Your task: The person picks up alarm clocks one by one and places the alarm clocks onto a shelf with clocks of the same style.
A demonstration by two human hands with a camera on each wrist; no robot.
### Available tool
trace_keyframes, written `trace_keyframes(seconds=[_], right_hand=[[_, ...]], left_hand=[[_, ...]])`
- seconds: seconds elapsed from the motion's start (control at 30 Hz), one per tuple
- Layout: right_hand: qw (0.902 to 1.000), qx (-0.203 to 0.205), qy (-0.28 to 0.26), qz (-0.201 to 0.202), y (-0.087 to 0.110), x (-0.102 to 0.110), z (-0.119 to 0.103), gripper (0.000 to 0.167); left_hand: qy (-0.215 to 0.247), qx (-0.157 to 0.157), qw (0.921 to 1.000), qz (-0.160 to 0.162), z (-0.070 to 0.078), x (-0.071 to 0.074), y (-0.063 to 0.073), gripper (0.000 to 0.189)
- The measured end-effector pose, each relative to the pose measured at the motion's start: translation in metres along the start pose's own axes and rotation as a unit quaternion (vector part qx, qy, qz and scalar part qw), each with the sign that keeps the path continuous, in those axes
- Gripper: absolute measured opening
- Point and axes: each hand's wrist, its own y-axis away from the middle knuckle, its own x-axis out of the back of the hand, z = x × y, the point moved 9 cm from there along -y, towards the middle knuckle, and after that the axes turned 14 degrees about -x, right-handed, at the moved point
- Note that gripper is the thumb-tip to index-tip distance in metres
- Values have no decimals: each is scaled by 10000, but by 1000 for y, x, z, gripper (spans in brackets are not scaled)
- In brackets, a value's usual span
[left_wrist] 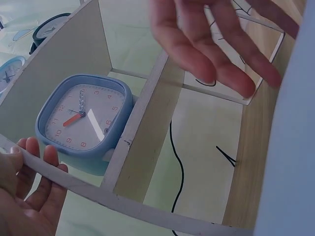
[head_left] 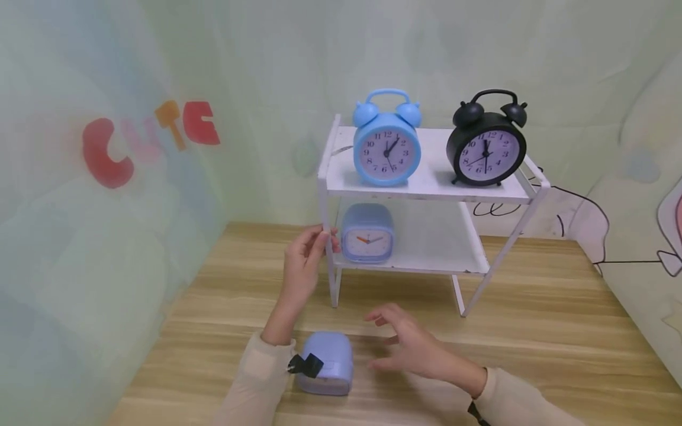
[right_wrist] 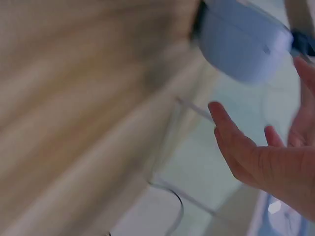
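My left hand (head_left: 303,260) grips the left front post of a white two-tier shelf (head_left: 421,195), thumb and fingers around it in the left wrist view. Just beside those fingers, on the lower tier, sits a rounded square blue clock (left_wrist: 83,118) with an orange hand on its dial. A second periwinkle-blue clock (head_left: 326,361) stands on the table, partly hidden behind the left wrist's black strap. To its right my right hand (head_left: 407,346) hovers with fingers spread and loosely bent, nothing between them; the right wrist view shows the clock's smooth casing (right_wrist: 241,42) near the fingertips.
On the top tier stand a light blue twin-bell alarm clock (head_left: 387,148) and a black twin-bell alarm clock (head_left: 486,148). The wooden table (head_left: 559,331) meets a pale printed backdrop (head_left: 277,77) behind the shelf and at the left and right.
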Motion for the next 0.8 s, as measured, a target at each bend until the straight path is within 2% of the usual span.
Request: trace_keyframes(seconds=[0.07,0.2,0.3,0.37,0.57,0.67,0.8], right_hand=[[9999,-56,59,-59,-4,-15,9,76],[9989,125,-269,-361,-11,-35,12,90],[9945,265,-750,-679,-16,-44,10,91],[9924,441,-835,-795,-18,-48,6,89],[9901,1025,-344,-890,-20,-54,-3,85],[9896,1064,-268,-933,-20,-57,-3,82],[9903,857,-429,-1006,-21,-58,0,82]], left_hand=[[-2,0,10000,-16,1,-1,0,22],[-46,5,10000,-16,1,0,0,21],[-50,20,10000,-17,0,0,0,21],[-57,46,10000,-17,0,1,1,21],[-177,166,9997,-6,0,2,2,22],[-160,189,9997,-2,-1,2,1,23],[-132,175,9998,-19,-1,2,0,23]])
